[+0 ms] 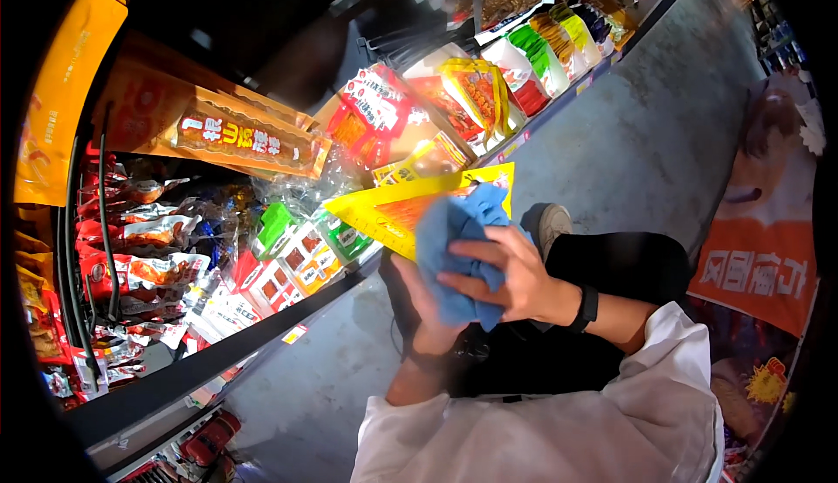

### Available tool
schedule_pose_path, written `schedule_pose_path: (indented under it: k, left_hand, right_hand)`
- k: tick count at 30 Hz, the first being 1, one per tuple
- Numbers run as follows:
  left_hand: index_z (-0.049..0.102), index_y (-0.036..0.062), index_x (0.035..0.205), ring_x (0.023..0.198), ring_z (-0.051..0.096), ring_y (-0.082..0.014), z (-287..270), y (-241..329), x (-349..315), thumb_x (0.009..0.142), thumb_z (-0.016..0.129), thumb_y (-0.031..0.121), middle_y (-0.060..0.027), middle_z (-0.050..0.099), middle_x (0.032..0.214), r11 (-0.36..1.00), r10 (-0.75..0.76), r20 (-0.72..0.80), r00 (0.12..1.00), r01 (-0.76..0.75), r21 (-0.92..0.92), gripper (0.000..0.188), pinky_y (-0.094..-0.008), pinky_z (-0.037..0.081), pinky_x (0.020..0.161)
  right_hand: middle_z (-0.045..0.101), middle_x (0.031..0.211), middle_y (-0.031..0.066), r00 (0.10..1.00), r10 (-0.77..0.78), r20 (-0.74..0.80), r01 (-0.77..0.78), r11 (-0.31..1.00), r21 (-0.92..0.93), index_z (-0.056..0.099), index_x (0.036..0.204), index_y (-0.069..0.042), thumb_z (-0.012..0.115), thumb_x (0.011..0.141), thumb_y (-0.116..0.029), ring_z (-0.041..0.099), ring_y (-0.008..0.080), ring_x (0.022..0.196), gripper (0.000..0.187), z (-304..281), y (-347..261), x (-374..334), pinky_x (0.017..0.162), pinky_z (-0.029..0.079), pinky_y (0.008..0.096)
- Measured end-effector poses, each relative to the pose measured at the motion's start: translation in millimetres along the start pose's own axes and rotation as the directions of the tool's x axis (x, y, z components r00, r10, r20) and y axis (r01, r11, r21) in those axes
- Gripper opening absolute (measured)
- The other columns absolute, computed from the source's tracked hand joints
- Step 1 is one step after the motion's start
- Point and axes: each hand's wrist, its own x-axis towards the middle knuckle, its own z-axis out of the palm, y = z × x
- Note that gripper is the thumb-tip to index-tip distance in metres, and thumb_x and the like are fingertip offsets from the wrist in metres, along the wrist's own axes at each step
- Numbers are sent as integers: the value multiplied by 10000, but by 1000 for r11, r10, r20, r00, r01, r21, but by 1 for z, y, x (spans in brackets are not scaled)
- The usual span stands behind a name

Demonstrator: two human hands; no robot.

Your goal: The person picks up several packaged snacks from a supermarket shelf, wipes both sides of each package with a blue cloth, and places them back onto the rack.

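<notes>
A yellow snack packet (pixel 384 210) with a reddish picture is held up before me, tilted, close to the shelf's front edge. My left hand (pixel 417 298) grips its near end; most of those fingers are hidden behind a blue cloth (pixel 441 260). My right hand (pixel 511 278), with a black band on the wrist, is closed on the bunched cloth and presses it against the packet. Part of the cloth sticks up above the right fingers.
A low shelf (pixel 279 321) holds boxes, red sachets (pixel 161 230) and bagged snacks (pixel 471 99). A long brown box (pixel 244 138) lies across the goods. On the left hangs an orange packet (pixel 61 90). Grey floor (pixel 646 116) runs beside a printed orange banner (pixel 755 256).
</notes>
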Motion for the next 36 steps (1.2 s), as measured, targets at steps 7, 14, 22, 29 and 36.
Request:
schedule_pose_path:
  k: [7, 14, 22, 29, 36]
  left_hand:
    - [266, 132, 1443, 1325, 335, -259, 0, -27, -14, 922, 337, 592, -75, 316, 1456, 976, -155, -135, 979, 130, -177, 699, -409, 277, 1096]
    - [282, 116, 1436, 1304, 369, -282, 7, -1, -16, 924, 278, 616, -85, 353, 1447, 981, 80, -140, 987, -103, -162, 716, -428, 270, 1099]
    - [286, 86, 1422, 1257, 397, -277, -16, 5, -29, 824, 328, 747, -103, 369, 1421, 850, 60, -76, 995, -91, -518, 893, -400, 313, 1062]
    - [210, 56, 1436, 1315, 334, -306, 27, 13, -22, 876, 439, 592, -134, 316, 1442, 968, 244, -241, 939, -220, 121, 809, -430, 275, 1090]
    - [202, 39, 1441, 1326, 322, -320, 31, 18, -16, 860, 400, 620, -156, 302, 1454, 979, 197, -321, 927, -169, 113, 844, -449, 250, 1101]
  right_hand:
    - [565, 1182, 89, 991, -80, -105, 71, 994, -86, 681, 1070, -174, 699, 620, -244, 525, 309, 955, 456, -9, 8, 23, 750, 451, 412]
    - [586, 1113, 81, 996, 36, -80, -32, 998, 46, 680, 1009, -131, 754, 565, -285, 555, 285, 883, 476, -5, 0, 20, 744, 467, 384]
    - [602, 1122, 56, 978, -186, -90, 194, 977, 90, 675, 945, -138, 686, 615, -228, 553, 241, 834, 342, 5, 1, 16, 678, 471, 361]
    - [585, 1087, 47, 989, 60, -139, -57, 998, 24, 680, 956, -125, 727, 572, -185, 559, 257, 861, 392, -1, 6, 23, 702, 466, 359]
    - [567, 1079, 66, 994, 2, -108, 19, 981, 191, 652, 970, -103, 766, 473, -206, 558, 272, 822, 519, 9, 0, 10, 671, 471, 385]
